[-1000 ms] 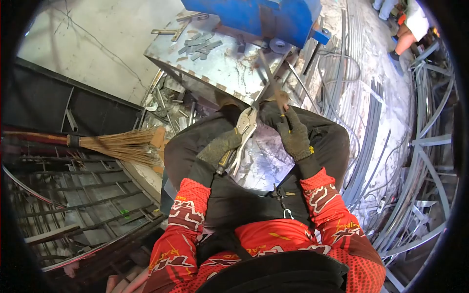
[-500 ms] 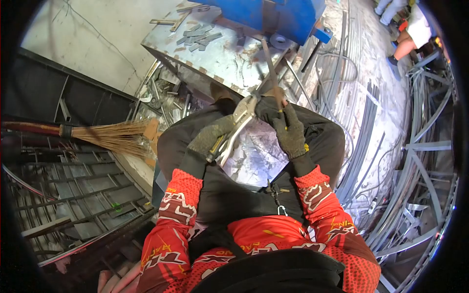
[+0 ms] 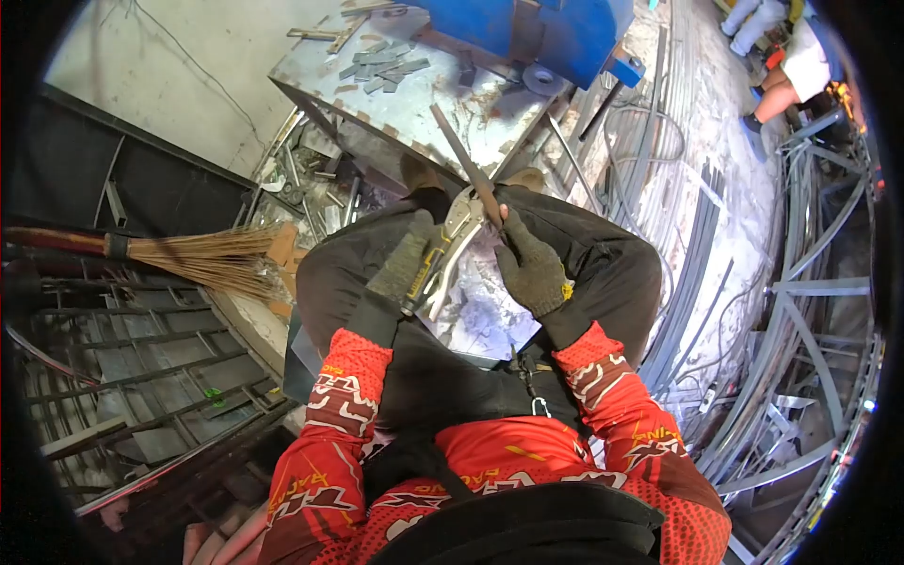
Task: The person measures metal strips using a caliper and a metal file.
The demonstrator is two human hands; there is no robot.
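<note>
Both my hands wear dark knit gloves over the gap between my knees. My left hand (image 3: pixel 405 259) is wrapped round the locking pliers (image 3: pixel 461 218), whose jaws point up and away from me. My right hand (image 3: pixel 533 264) is closed on the lower end of a flat brown metal bar (image 3: pixel 463 155), with a bare fingertip against it. The bar slants up and to the left, its lower part beside the plier jaws. Whether the jaws grip the bar, I cannot tell.
A metal-topped table (image 3: pixel 414 113) ahead bears small flat metal pieces (image 3: pixel 381 68) and a blue machine (image 3: pixel 565 38). A straw broom (image 3: pixel 202 254) lies left. Long metal strips (image 3: pixel 692 273) and curved frames (image 3: pixel 800 330) are at right. A person's leg (image 3: pixel 777 92) shows upper right.
The bar's far end has swung left, and its lower end has moved left towards the pliers. My right hand has shifted left and slightly down with it.
</note>
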